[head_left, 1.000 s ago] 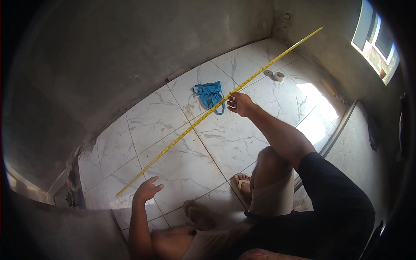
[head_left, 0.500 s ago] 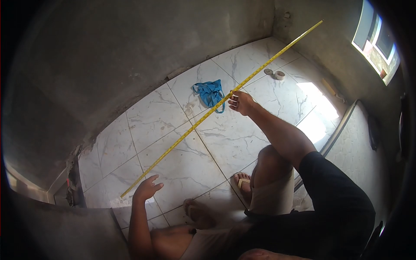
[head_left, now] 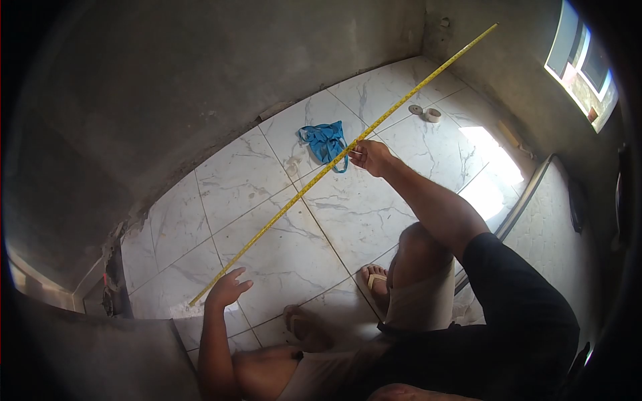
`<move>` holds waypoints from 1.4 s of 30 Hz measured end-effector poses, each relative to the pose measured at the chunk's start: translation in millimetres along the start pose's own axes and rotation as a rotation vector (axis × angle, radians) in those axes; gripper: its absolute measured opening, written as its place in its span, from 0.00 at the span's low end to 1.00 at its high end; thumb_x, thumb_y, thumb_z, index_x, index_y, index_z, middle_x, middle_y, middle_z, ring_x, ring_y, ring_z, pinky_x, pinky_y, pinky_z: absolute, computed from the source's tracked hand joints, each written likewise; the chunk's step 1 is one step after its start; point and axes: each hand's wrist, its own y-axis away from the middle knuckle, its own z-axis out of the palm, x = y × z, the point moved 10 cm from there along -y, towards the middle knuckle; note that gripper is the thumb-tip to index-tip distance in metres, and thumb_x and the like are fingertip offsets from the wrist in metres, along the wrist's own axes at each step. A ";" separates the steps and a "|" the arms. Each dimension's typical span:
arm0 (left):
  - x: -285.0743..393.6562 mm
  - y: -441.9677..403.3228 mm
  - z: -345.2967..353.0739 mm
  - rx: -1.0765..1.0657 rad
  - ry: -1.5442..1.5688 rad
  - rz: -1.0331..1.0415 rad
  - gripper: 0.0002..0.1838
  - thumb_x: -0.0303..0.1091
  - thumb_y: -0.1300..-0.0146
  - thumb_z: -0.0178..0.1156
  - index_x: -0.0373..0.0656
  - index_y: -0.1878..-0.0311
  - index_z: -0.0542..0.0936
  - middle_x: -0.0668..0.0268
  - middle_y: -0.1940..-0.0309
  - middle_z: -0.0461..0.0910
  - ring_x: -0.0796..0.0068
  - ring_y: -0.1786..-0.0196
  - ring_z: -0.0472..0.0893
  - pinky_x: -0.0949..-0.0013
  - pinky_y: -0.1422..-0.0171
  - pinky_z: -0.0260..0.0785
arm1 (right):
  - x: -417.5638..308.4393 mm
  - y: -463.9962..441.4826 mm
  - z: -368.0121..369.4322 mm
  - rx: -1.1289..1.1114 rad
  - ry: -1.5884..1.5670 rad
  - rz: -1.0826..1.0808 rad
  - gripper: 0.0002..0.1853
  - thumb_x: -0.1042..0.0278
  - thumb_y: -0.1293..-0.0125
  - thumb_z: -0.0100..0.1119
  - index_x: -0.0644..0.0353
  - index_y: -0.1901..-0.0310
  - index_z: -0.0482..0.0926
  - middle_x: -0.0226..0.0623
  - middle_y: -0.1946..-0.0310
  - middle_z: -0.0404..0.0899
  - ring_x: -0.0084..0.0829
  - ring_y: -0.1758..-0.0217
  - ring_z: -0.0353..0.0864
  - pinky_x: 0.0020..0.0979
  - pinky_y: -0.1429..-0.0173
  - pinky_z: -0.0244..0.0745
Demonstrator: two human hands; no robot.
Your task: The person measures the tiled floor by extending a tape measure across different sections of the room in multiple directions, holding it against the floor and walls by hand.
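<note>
A long, straight yellow measuring tape (head_left: 267,221) stretches diagonally from the lower left to the upper right. My right hand (head_left: 372,158) pinches it near its middle, fingers bent; a thin pale bit shows by the fingertips, too small to make out. Close to the tape's lower end is my left hand (head_left: 229,289), open, its thumb held apart from the fingers and nothing in it. Just beyond the tape and partly behind it, a crumpled blue cloth bag (head_left: 324,142) with a strap lies on the tiles.
White marbled floor tiles (head_left: 261,230) run to a bare grey wall (head_left: 200,80). A roll of tape (head_left: 433,115) and a flat grey disc (head_left: 415,109) lie far right. A pale mattress-like panel (head_left: 535,234) stands at right, below a window (head_left: 582,63). My sandalled foot (head_left: 376,284) rests nearby.
The measuring tape's far end has risen slightly, and its near end has shifted a little right. My right fingers have curled in more. The left hand has barely moved.
</note>
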 end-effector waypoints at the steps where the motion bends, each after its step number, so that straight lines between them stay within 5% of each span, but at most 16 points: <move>1: 0.3 0.2 0.0 0.000 -0.005 0.000 0.39 0.53 0.41 0.68 0.43 0.30 0.71 0.47 0.40 0.78 0.51 0.38 0.79 0.58 0.38 0.73 | -0.1 0.1 0.1 0.000 0.001 -0.002 0.08 0.65 0.26 0.49 0.60 0.53 0.72 0.36 0.60 0.77 0.34 0.55 0.81 0.38 0.49 0.77; 24: 10.1 7.2 1.5 -0.053 0.024 -0.068 0.38 0.47 0.38 0.68 0.38 0.29 0.68 0.52 0.33 0.73 0.55 0.35 0.76 0.61 0.33 0.69 | 2.6 26.3 29.1 -0.112 0.171 0.089 0.11 0.66 0.27 0.50 0.45 0.46 0.71 0.28 0.58 0.75 0.30 0.51 0.76 0.39 0.42 0.72; 33: 7.8 5.7 1.9 -0.056 0.017 -0.066 0.39 0.47 0.38 0.68 0.38 0.29 0.68 0.53 0.32 0.72 0.55 0.35 0.76 0.61 0.33 0.68 | -3.5 26.7 32.2 -0.145 0.401 -0.033 0.31 0.72 0.32 0.56 0.45 0.28 0.61 0.32 0.55 0.77 0.29 0.56 0.79 0.39 0.47 0.75; 42: 11.5 8.0 1.0 -0.055 0.011 -0.072 0.38 0.47 0.38 0.68 0.38 0.29 0.68 0.52 0.33 0.73 0.54 0.35 0.76 0.61 0.33 0.69 | -1.8 36.1 43.8 -0.172 0.399 -0.020 0.34 0.73 0.33 0.56 0.45 0.26 0.59 0.32 0.55 0.78 0.28 0.56 0.79 0.38 0.44 0.74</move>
